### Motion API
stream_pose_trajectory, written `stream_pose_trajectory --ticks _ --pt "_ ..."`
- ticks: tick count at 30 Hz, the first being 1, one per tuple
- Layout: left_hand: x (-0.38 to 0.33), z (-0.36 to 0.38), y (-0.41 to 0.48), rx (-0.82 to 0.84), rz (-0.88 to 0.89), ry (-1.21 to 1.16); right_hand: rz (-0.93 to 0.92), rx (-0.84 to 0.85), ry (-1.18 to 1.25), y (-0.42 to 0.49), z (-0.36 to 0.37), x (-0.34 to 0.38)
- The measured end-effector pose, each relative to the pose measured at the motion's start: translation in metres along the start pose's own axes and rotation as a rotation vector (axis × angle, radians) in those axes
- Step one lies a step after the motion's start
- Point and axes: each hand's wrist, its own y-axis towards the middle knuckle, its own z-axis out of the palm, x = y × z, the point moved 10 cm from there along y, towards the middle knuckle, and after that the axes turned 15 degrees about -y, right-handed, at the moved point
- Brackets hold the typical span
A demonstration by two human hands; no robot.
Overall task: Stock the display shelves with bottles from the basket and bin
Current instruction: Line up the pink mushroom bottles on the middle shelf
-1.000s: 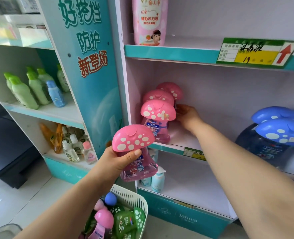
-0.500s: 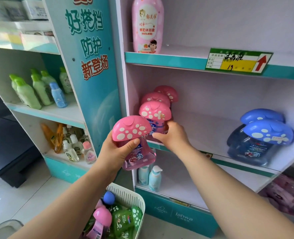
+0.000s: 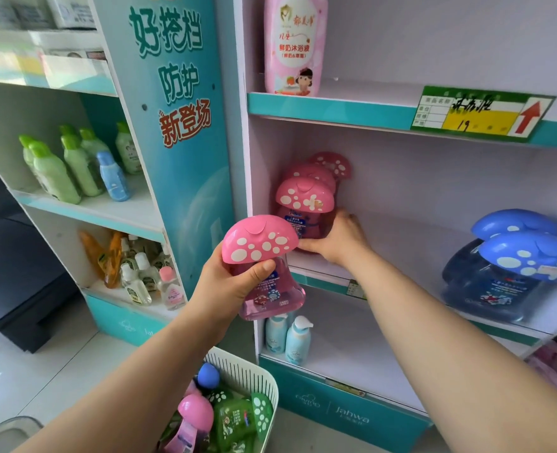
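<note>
The left hand [image 3: 234, 286] wraps round the neck of a pink mushroom-cap bottle [image 3: 260, 245]. Its thumb lies across the front, so much of the label is covered. It holds the bottle upright in the air, just near of the middle shelf [image 3: 411, 237]. The right hand [image 3: 341, 240] clasps the foot of the front shelf bottle [image 3: 304, 201], thumb along the near side, fingers gone behind it where I can't follow them. That bottle stands at the shelf's left end, and two more pink caps [image 3: 332, 163] peep out behind it, bodies hidden. Far right on the same shelf, two blue mushroom bottles [image 3: 529, 256] look smeared. Below the left forearm the white basket [image 3: 247, 371] is cut off by the frame, with pink, green and blue bottles inside.
</note>
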Motion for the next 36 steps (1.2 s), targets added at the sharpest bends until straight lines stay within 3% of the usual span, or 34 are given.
stream_pose_trajectory --ticks 3,7,8,13,22,26,31,36 --pt "0.001 -0.002 0.002 0.003 -0.005 0.000 0.077 0.129 0.092 0.004 0.004 -0.012" --pt "0.003 -0.004 0.001 0.017 -0.013 0.005 -0.113 0.482 0.125 0.000 0.009 0.002" --pt "0.004 -0.005 0.000 0.022 -0.016 0.005 -0.106 0.479 0.102 0.005 0.005 -0.003" --pt "0.007 -0.006 0.003 0.044 -0.029 0.014 0.140 0.073 0.187 0.065 -0.009 -0.048" --pt "0.014 -0.008 0.011 0.085 -0.025 0.024 -0.060 -0.002 0.268 0.088 0.000 -0.018" --pt "0.018 -0.005 0.014 0.109 -0.020 0.033 -0.078 -0.068 0.355 0.092 0.003 -0.018" --pt "0.019 0.000 0.014 0.119 -0.008 0.018 -0.078 0.043 0.362 0.084 0.002 -0.020" --pt "0.019 0.005 0.015 0.086 0.001 0.007 -0.025 -0.037 0.419 0.031 -0.019 -0.035"
